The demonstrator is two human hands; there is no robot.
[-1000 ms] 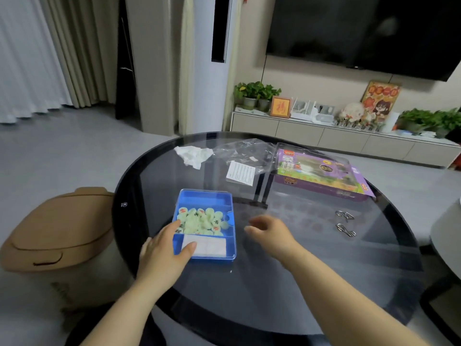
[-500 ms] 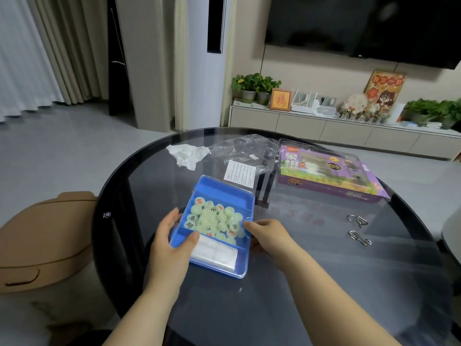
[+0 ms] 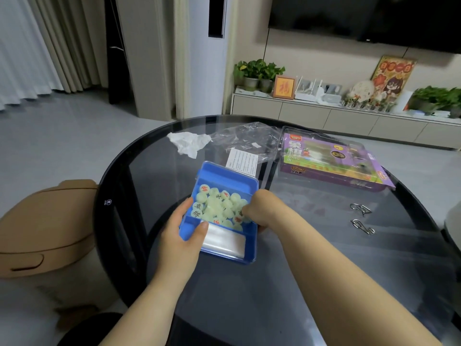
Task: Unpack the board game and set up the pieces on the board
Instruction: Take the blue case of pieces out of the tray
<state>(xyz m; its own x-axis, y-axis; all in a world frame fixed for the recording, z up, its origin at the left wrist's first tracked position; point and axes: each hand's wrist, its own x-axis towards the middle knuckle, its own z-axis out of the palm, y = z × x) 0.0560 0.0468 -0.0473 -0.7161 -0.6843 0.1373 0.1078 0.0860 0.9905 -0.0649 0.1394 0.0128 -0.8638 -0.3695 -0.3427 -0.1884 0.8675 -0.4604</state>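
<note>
A blue plastic tray (image 3: 224,176) under a clear lid holds several pale green round game pieces (image 3: 219,206) with red and black characters, plus a folded white sheet (image 3: 223,242) at its near end. The tray is tilted, its near end lifted off the dark glass table (image 3: 324,258). My left hand (image 3: 182,236) grips the tray's left edge, thumb on top. My right hand (image 3: 262,211) grips its right edge, fingers curled over the rim.
A purple game box (image 3: 331,158) lies at the back right. Crumpled clear wrap (image 3: 247,139), a white printed label (image 3: 243,163) and a white tissue (image 3: 189,143) lie behind the tray. Two metal ring puzzles (image 3: 361,218) rest at right. A tan bin (image 3: 47,226) stands left of the table.
My right hand moved in and took the tray's right edge. Both hands lifted and tilted the tray off the table. The camera came closer.
</note>
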